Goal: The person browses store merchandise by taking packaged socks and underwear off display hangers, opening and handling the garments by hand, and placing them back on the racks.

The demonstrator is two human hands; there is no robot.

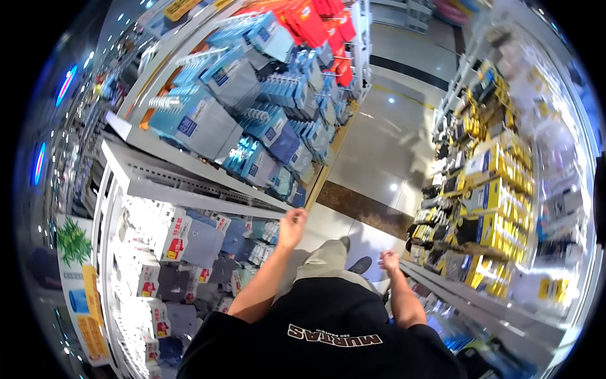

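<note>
My left hand [293, 228] is raised in front of me at the left, its fingers loosely curled in and nothing visible in them. It is nearest the end of the white shelf unit [208, 201] and the packets of folded grey and blue cloth goods [205, 243] hanging below; I cannot tell whether it touches the unit's edge. On the other side, my right hand [389, 260] hangs over the aisle with curled fingers, holding nothing that I can see. Closest to it is the right-hand rack with yellow-carded packs [499, 230].
Light blue packs [211, 126] hang in rows at the upper left, with red packs [309, 22] beyond. Between the racks runs a tiled aisle floor [379, 132] with a dark brown strip [366, 208]. A sign [79, 297] with a plant picture stands at the far left.
</note>
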